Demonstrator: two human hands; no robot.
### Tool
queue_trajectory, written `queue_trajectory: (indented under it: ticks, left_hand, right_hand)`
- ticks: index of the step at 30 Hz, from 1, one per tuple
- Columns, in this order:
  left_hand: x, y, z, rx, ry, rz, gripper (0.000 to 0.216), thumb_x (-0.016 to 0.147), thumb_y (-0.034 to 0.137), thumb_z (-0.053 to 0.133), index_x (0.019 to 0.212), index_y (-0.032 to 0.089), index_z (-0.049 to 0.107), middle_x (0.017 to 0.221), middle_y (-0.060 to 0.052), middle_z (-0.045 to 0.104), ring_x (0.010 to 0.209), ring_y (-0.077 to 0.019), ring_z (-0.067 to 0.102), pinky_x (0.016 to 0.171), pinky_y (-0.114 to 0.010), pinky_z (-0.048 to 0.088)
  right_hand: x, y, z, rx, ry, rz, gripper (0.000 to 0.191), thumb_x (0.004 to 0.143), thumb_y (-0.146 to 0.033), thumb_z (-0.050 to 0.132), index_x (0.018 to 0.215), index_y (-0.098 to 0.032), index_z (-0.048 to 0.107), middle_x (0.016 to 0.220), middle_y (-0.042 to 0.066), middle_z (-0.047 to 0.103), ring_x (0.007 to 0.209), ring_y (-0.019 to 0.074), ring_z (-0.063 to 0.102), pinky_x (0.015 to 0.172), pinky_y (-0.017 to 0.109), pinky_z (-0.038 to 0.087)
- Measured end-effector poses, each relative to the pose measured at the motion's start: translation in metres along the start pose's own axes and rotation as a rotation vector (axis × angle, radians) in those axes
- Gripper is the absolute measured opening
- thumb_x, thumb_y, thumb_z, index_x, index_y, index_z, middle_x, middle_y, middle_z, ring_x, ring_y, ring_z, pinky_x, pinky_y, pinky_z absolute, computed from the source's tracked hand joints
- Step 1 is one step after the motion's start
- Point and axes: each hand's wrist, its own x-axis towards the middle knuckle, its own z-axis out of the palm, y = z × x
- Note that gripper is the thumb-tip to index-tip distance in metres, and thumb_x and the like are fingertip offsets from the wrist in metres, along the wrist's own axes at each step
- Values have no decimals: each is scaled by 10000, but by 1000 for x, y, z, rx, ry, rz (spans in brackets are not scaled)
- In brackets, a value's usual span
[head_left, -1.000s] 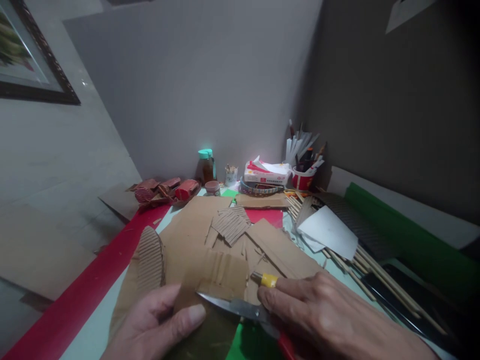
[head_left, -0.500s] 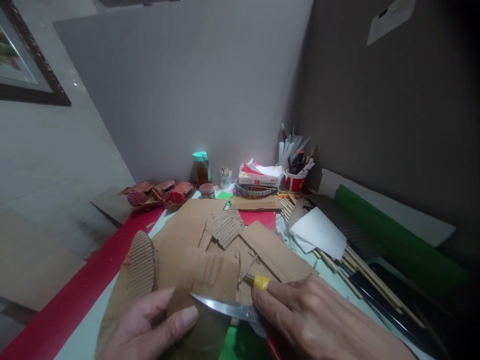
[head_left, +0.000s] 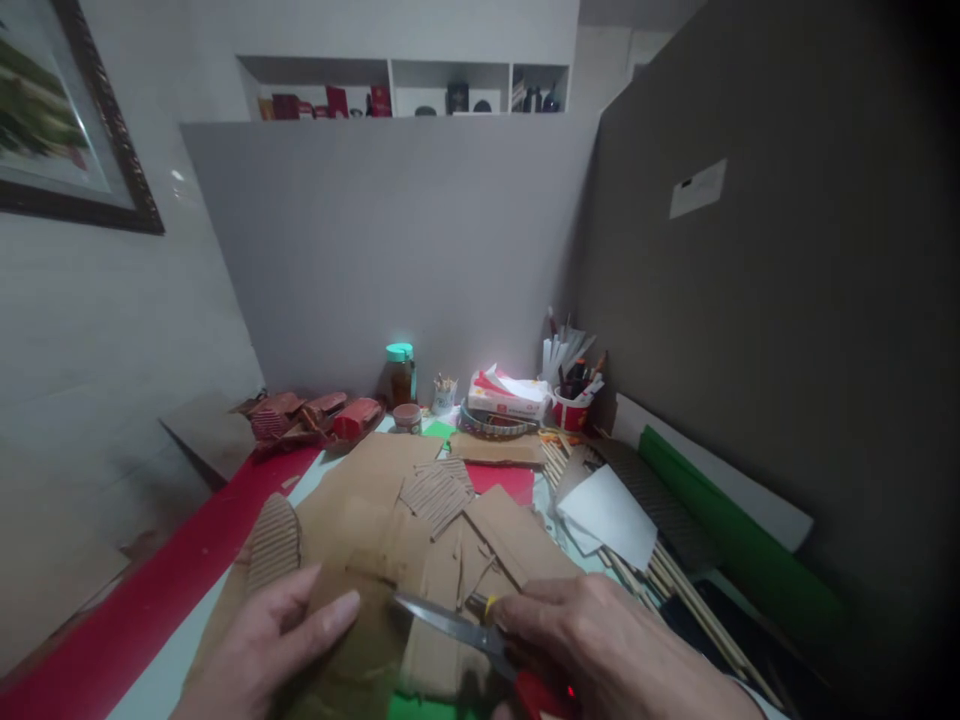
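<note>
My right hand (head_left: 615, 655) grips red-handled scissors (head_left: 465, 632) at the bottom of the view, blades pointing left over brown cardboard. My left hand (head_left: 266, 650) lies on a brown cardboard sheet (head_left: 360, 610), thumb stretched toward the blade tip, pinning the sheet down. A yellow-banded tool (head_left: 484, 605) lies just behind the scissors by my right fingers. More cardboard pieces, some corrugated (head_left: 435, 490), are piled just beyond both hands.
A red strip (head_left: 187, 570) runs along the table's left edge. A white sheet (head_left: 607, 515), wooden sticks (head_left: 675, 590) and a green roll (head_left: 735, 540) lie right. At the back stand a teal-capped bottle (head_left: 400, 372), tissue box (head_left: 506, 393) and red pen cup (head_left: 571, 405).
The camera tilted up, revealing shelves above the grey partition. Both hands sit lower in view; my left hand slid left on the cardboard while the scissors stay over it.
</note>
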Motion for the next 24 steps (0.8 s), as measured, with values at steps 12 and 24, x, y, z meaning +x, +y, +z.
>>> queue_trajectory:
  ticks: [12,24]
  left_hand:
    - [-7,-18,21,325,-39,161,673,508,448,928,1117,254,720,1146,-161,750,1170,-452,619,958,-554,534]
    - [1,-7,51,1052,-17,855,562,795,557,694,1289,338,540,1186,-52,687,1113,-317,630,938,-407,534]
  right_hand:
    - [6,8,1,893,143,114,424,833,-580,652,927,-170,599,671,-22,551,585,120,521,564,238,400]
    - [4,4,3,1114,310,68,355,774,-502,709,770,-218,496,670,-58,410,596,111,375,593,248,373]
